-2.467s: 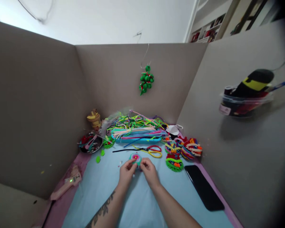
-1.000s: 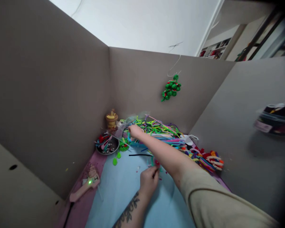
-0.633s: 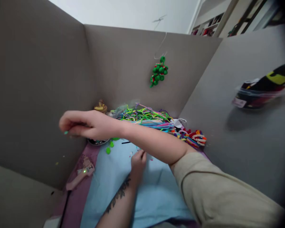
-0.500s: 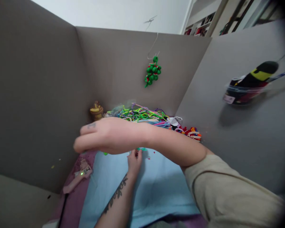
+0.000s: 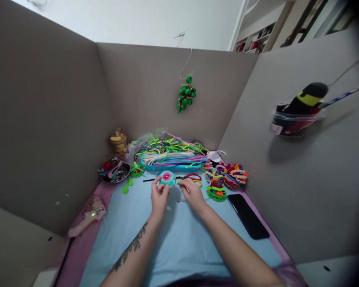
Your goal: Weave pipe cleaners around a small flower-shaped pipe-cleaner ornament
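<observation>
My left hand (image 5: 159, 197) is closed on a round teal pipe-cleaner piece (image 5: 168, 178) with a pink and yellow flower-like centre. Just to its right, my right hand (image 5: 194, 194) pinches a thin teal pipe cleaner (image 5: 209, 184) that seems to run out from the round piece; the fingers hide part of it. Behind the right fingers lie scissors with red and yellow handles (image 5: 194, 175). A dark thin stick (image 5: 148, 180) lies left of the round piece.
Behind my hands, a blue tray (image 5: 158, 168) holds many coloured pipe cleaners (image 5: 176, 157). Finished colourful pieces (image 5: 217, 193) and a black phone (image 5: 248, 216) lie to the right. On the left are a metal bowl (image 5: 124, 174) and a pink glue gun (image 5: 89, 220). Grey panels (image 5: 48, 99) enclose the table.
My right arm, which reached across to the left over the table, has swung back to the right. Its hand has come down beside my left hand at the round piece.
</observation>
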{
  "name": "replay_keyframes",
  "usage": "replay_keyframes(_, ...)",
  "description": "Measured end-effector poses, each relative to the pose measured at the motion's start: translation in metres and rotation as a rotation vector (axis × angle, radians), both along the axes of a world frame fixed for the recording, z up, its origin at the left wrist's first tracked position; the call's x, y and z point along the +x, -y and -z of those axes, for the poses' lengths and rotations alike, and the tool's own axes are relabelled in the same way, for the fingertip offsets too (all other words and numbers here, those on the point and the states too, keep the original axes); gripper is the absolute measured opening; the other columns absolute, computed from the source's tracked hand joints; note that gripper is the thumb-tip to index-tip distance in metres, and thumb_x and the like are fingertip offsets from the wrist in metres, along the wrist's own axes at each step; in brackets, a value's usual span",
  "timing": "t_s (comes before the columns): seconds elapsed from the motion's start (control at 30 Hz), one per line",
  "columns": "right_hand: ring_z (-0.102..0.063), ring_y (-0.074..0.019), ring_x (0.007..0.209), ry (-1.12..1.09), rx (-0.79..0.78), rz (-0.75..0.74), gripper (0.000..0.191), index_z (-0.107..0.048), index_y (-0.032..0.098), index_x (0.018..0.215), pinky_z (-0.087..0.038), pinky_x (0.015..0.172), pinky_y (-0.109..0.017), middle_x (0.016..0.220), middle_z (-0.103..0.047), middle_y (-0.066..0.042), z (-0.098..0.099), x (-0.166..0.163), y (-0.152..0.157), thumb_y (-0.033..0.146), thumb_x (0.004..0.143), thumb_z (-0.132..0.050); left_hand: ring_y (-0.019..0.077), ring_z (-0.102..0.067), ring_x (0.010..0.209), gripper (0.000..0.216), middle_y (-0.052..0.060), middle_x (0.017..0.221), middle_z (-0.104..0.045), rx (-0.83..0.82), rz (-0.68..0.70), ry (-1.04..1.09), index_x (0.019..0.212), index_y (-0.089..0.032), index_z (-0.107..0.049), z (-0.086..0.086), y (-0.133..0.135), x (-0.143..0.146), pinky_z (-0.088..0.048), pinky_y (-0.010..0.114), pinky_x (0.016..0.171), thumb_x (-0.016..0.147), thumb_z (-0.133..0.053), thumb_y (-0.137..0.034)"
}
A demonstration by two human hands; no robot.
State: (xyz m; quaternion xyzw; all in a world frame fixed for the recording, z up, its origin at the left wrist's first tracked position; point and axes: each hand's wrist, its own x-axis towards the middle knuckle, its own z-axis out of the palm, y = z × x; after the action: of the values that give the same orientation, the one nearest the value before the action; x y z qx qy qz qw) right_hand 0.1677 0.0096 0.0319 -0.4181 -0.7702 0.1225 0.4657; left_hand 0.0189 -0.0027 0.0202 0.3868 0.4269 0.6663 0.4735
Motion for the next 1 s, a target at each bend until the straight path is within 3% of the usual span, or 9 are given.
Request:
replay_keyframes(0.13, -0.059, -0.0200, 0.082, -0.195, -0.015, 0.192, 0.016, -0.064, 0.021, 0.090, -0.048, 0.075, -0.034, 0.085, -0.064, -0.006, 0.015, -0.007, -0.001, 0.020, 0.085, -0.049, 0.0105, -0.053, 0.059, 0.044, 0.000, 0.074, -0.061, 0.059, 0.068, -0.061, 0.112, -0.018, -0.054, -0.008, -0.011, 0.010, -0.042, 0.022, 0.057, 0.073, -0.067, -0.032)
replay_keyframes(0.27, -0.057, -0.0199, 0.083, -0.337, -0.060, 0.282, 0.015, -0.063, 0.019, 0.089, -0.047, 0.074, -0.033, 0.086, -0.062, -0.007, 0.028, -0.006, -0.004, 0.021, 0.084, -0.049, 0.0109, -0.053, 0.060, 0.034, 0.003, 0.077, -0.064, 0.040, 0.112, -0.114, 0.101, -0.016, -0.063, -0.002, -0.019, 0.012, -0.043, 0.023, 0.058, 0.072, -0.068, -0.033)
replay_keyframes(0.5, -0.056, -0.0179, 0.078, -0.368, -0.187, 0.179, 0.010, -0.062, 0.020, 0.082, -0.046, 0.070, -0.030, 0.080, -0.059, -0.004, 0.029, -0.008, 0.001, 0.018, 0.082, -0.052, 0.0124, -0.058, 0.068, 0.040, 0.003, 0.081, -0.065, -0.033, 0.144, -0.042, 0.100, -0.016, -0.063, 0.019, -0.019, 0.016, -0.046, 0.023, 0.063, 0.065, -0.075, -0.030)
replay_keyframes(0.7, -0.056, -0.0164, 0.073, -0.477, -0.313, 0.138, 0.008, -0.062, 0.020, 0.086, -0.046, 0.066, -0.028, 0.081, -0.059, -0.003, 0.039, -0.014, 0.001, 0.020, 0.081, -0.056, 0.0093, -0.055, 0.063, 0.038, -0.002, 0.070, -0.061, -0.076, 0.097, -0.029, 0.101, -0.017, -0.063, 0.017, -0.022, 0.014, -0.044, 0.020, 0.060, 0.066, -0.074, -0.026)
replay_keyframes(1.0, -0.057, -0.0155, 0.071, -0.590, -0.389, 0.070, 0.009, -0.063, 0.021, 0.086, -0.048, 0.063, -0.028, 0.083, -0.058, -0.003, 0.045, -0.016, 0.000, 0.024, 0.080, -0.058, 0.0102, -0.057, 0.065, 0.037, 0.002, 0.079, -0.064, -0.093, 0.106, -0.028, 0.098, -0.017, -0.062, 0.018, -0.023, 0.017, -0.044, 0.021, 0.060, 0.065, -0.075, -0.025)
